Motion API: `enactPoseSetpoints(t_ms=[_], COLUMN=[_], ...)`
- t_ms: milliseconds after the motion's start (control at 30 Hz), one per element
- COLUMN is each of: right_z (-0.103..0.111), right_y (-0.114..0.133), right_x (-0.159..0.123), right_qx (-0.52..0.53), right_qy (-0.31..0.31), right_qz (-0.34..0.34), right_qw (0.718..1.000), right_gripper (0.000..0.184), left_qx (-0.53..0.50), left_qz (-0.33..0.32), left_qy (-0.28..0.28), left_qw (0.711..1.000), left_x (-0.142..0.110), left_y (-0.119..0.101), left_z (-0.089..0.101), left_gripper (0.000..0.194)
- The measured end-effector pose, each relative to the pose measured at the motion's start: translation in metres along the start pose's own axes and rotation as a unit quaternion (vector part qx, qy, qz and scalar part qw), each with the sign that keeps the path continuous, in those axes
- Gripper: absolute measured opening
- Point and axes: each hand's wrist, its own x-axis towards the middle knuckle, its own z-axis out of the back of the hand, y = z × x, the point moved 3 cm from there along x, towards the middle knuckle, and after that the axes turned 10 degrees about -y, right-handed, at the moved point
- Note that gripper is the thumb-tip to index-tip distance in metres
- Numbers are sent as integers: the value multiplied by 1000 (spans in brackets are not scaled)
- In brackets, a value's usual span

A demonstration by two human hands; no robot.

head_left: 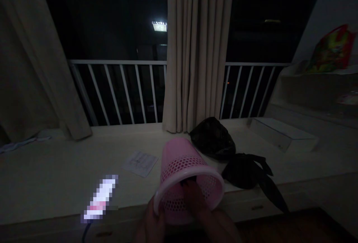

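A pink plastic wastebasket (179,155) with bands of honeycomb holes lies tilted at the edge of the ledge, its mouth facing me. My left hand (155,217) is closed on the lower left of its rim. Deep in the basket reaches my right hand (194,198), fingers bent around something dark at the fingertips, too dim to make out. Right behind the basket sits a bulging black plastic bag (214,138). Another black plastic bag (243,172), with long loose ends, rests to the right and hangs over the edge.
A printed paper (140,163) lies left of the basket. Nearer is a bright, pixelated screen (101,198) with a cable. A shallow box (282,135) stands at the right, below a shelf with a colourful bag (331,49). Curtains (197,49) and a white railing (120,90) line the back.
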Motion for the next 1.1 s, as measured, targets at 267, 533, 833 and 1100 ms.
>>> enactPoseSetpoints(t_ms=[267,533,833,1100], right_z=[1,0,-13,-8], right_y=[5,29,-33,-35], right_x=[-11,-20,25,30], right_qx=[8,36,17,22], right_qy=[-66,75,-8,11], right_qz=[3,1,15,11], right_qw=[998,997,1000,1000], right_gripper=[58,63,69,63], left_qx=[4,30,-9,20], left_qz=[43,33,-9,10], left_qy=[19,40,-5,-4], left_qw=[999,998,1000,1000], left_x=[-5,-4,0,3], left_y=[-10,-14,-12,-3], left_z=[-1,3,0,-1], left_gripper=[70,68,63,68])
